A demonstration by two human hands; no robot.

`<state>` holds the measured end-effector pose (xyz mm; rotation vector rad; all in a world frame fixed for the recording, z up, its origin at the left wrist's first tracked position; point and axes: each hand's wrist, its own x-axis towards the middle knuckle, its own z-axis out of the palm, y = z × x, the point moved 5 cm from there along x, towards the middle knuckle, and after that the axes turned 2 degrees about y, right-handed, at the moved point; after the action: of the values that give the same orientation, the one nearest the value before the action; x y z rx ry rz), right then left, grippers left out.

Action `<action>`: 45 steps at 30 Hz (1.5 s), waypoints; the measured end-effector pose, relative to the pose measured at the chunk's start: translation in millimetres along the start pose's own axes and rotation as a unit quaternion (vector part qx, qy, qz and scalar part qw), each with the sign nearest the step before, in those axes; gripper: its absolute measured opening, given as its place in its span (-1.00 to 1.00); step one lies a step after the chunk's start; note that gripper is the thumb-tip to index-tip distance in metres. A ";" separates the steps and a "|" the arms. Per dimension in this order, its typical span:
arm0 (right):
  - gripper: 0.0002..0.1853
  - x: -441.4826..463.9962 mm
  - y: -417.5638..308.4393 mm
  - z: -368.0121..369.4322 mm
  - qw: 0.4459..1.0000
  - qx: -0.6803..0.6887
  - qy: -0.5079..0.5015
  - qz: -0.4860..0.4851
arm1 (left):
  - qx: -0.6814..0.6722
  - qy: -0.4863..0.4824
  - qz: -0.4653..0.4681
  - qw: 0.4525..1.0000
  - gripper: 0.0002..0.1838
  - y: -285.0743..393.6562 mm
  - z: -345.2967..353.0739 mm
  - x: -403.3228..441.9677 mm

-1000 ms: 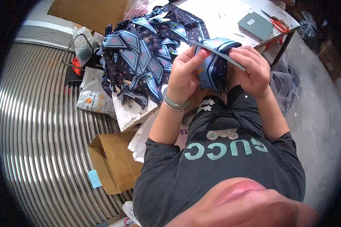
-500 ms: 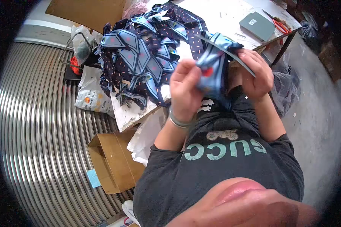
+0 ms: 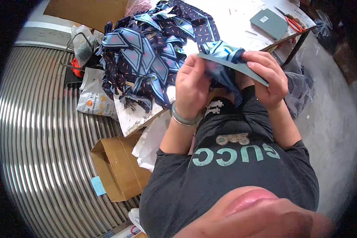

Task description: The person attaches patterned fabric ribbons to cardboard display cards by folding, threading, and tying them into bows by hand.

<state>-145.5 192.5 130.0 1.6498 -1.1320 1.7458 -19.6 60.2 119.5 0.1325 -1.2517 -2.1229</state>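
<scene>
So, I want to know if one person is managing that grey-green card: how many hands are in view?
2: the left hand at the left end of the grey-green card, the right hand holding its right end. Any behind other things would be hidden.

From where I stand, bright light whitens the table (image 3: 230,20) and streaks the ridged metal shutter (image 3: 47,119) with glare. The held cloth (image 3: 222,74) is partly blurred. Wide-angle distortion bows the shutter's ridges; all 4 corners fall black.

Passage over white table (image 3: 236,18) between fabric pile (image 3: 146,55) and grey box (image 3: 270,24), held cloth (image 3: 220,49) at near side
</scene>
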 end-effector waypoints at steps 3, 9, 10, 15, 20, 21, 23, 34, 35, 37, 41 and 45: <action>-0.76 0.3 -4.0 2.1 1.000 -0.012 -0.008 -0.019 | -0.119 0.045 -0.027 0.991 -0.74 2.7 -1.1 -0.7; -0.75 1.9 -8.1 3.7 0.999 -0.045 0.018 -0.018 | 0.071 0.059 0.018 0.996 -0.71 -1.3 7.2 -14.4; -0.75 2.4 -8.9 3.8 0.999 -0.039 0.016 -0.017 | 0.062 0.038 -0.004 0.997 -0.67 -3.3 10.1 -15.7; -0.78 5.1 -11.7 4.2 0.998 -0.045 0.030 -0.020 | 0.090 0.014 -0.095 0.991 -0.65 -0.5 7.3 -22.7; -0.79 13.5 -14.9 5.7 0.999 0.012 0.017 -0.047 | 0.040 -0.038 -0.038 0.998 -0.66 4.2 -3.7 -29.2; -0.77 13.8 -15.2 8.8 0.999 0.010 -0.008 -0.051 | 0.024 -0.004 -0.006 1.000 -0.68 5.6 -8.2 -25.0; -0.76 10.3 -18.4 11.2 0.998 0.015 -0.028 -0.049 | -0.035 -0.010 0.055 0.998 -0.69 12.0 -3.7 -18.9; -0.77 6.8 -25.6 11.2 0.998 -0.032 0.046 -0.024 | 0.165 0.099 0.194 0.962 -0.72 -9.9 -20.5 -29.0; -0.77 4.3 -25.8 14.6 0.999 -0.031 0.037 -0.026 | 0.171 0.116 0.206 0.957 -0.70 -16.6 -19.9 -30.1; -0.75 1.1 -29.0 21.5 0.999 -0.020 0.033 -0.018 | 0.179 0.127 0.246 0.944 -0.70 -24.3 -29.9 -27.8; -0.72 -5.2 -42.8 32.1 0.999 0.015 0.006 -0.039 | 0.184 0.152 0.279 0.930 -0.77 -42.2 -63.9 -26.1; -0.74 -11.3 -59.1 47.9 0.997 0.014 -0.020 -0.077 | -0.119 0.211 0.137 0.960 -0.75 -52.5 -103.6 -18.9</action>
<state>-68.8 187.5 129.7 1.7466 -0.9731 1.6465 10.8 11.1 16.9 0.2735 -0.7158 -1.8586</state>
